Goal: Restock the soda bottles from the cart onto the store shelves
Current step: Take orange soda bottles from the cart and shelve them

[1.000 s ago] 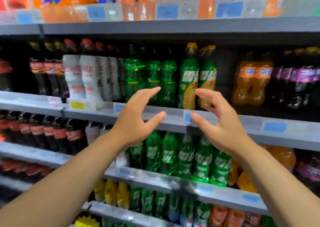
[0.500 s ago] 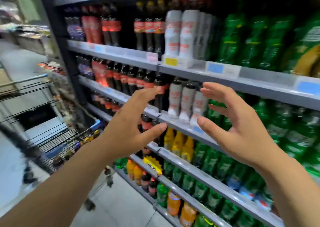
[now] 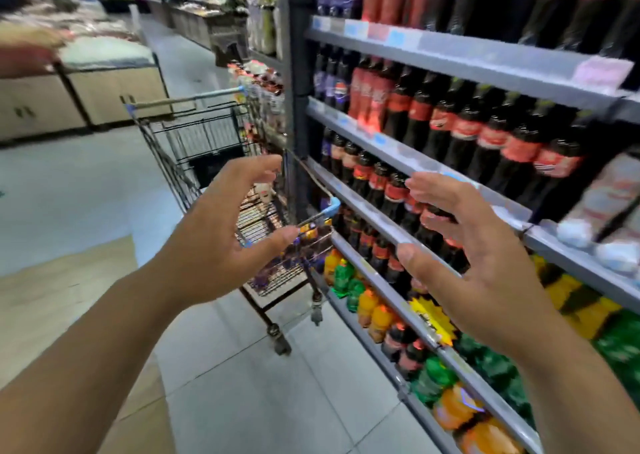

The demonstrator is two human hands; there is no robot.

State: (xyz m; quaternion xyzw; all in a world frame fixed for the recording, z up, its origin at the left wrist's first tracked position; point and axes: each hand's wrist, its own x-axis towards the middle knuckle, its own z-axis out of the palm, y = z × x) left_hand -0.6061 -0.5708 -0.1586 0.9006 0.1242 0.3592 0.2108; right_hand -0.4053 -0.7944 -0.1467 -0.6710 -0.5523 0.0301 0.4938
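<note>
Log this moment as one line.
left hand open, empty | right hand open, empty | cart ahead, beside shelves

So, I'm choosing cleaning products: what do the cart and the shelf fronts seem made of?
The cart looks like thin metal wire, a dark see-through grid, with a blue, likely plastic corner cap. The shelf fronts look like matte grey painted metal, flat and even; blur leaves doubt.

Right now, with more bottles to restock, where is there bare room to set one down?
Bare floor lies left of the cart, and between the cart and you. The shelves are crowded: cola bottles stand packed along every row.
</note>
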